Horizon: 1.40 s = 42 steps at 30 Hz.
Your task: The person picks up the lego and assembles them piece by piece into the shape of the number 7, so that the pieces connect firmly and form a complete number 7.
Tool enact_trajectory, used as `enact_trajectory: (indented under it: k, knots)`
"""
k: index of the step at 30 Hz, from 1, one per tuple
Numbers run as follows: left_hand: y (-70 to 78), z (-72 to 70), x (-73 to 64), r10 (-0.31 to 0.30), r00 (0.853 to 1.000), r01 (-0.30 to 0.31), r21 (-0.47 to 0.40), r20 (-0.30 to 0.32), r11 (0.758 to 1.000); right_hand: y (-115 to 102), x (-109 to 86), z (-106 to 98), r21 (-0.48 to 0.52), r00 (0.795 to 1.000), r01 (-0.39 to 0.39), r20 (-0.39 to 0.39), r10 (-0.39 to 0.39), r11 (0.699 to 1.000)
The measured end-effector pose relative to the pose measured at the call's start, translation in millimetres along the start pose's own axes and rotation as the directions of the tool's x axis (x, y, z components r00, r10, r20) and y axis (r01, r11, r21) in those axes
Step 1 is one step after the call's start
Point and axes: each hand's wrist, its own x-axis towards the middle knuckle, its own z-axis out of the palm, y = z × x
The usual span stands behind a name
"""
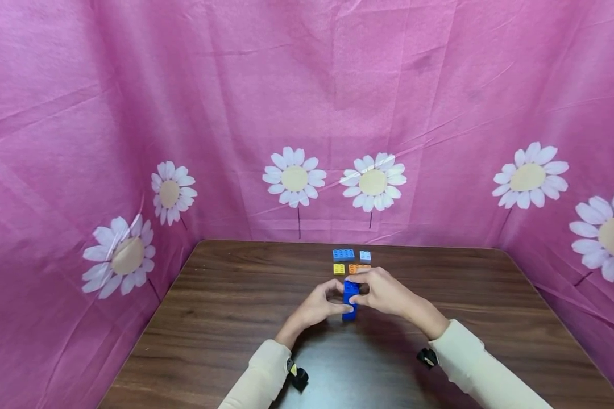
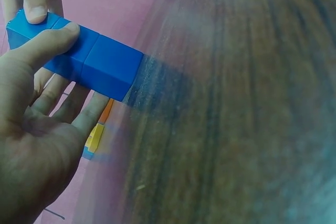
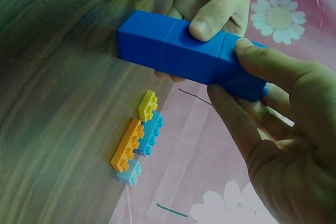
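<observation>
Three dark blue toy building blocks form an upright stack (image 1: pixel 349 315) on the table. My left hand (image 1: pixel 317 305) grips its middle, thumb pressed on the near side; in the left wrist view the seams between the blocks (image 2: pixel 112 65) show. Higher up, my right hand (image 1: pixel 386 291) pinches the top block between thumb and fingers. In the right wrist view the lowest block (image 3: pixel 142 38) stands against the wood, and a stud peeks out at the top end by the right fingers.
Behind the stack lie a lighter blue brick (image 1: pixel 343 254), a pale blue brick (image 1: pixel 365 256), a yellow brick (image 1: pixel 339 268) and an orange brick (image 1: pixel 358 267), partly covered by the right hand. Pink cloth with daisies (image 1: pixel 332 102) encloses the wooden table (image 1: pixel 225 295) at the back and sides.
</observation>
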Motion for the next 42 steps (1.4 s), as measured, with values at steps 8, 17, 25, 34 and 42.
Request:
enact_trajectory:
  k: [8,17,25,34,42]
  knots:
    - [2.1,-3.0,-0.9,0.005,1.000,-0.006,0.017,0.010,1.000,-4.2,1.7,0.7,0.018,0.999,-0.040,0.015,0.040,0.999]
    - [7.3,-2.9,-0.2,0.011,1.000,-0.012,0.006,0.026,1.000,-9.7,0.8,-1.1,0.025,0.997,-0.075,0.018,0.074,0.997]
    - [4.6,-2.5,-1.1,0.003,1.000,-0.003,0.003,0.020,1.000,-12.5,1.1,0.4,0.004,0.995,-0.093,0.025,0.093,0.996]
    - [5.0,-3.1,0.1,0.007,1.000,-0.007,0.006,0.022,1.000,-13.3,2.2,-1.4,0.001,0.995,-0.096,0.022,0.096,0.995]
    - [4.3,-2.3,2.5,0.009,0.999,-0.009,0.001,0.034,1.000,-9.3,4.6,-4.2,-0.042,0.997,-0.054,0.059,0.057,0.998]
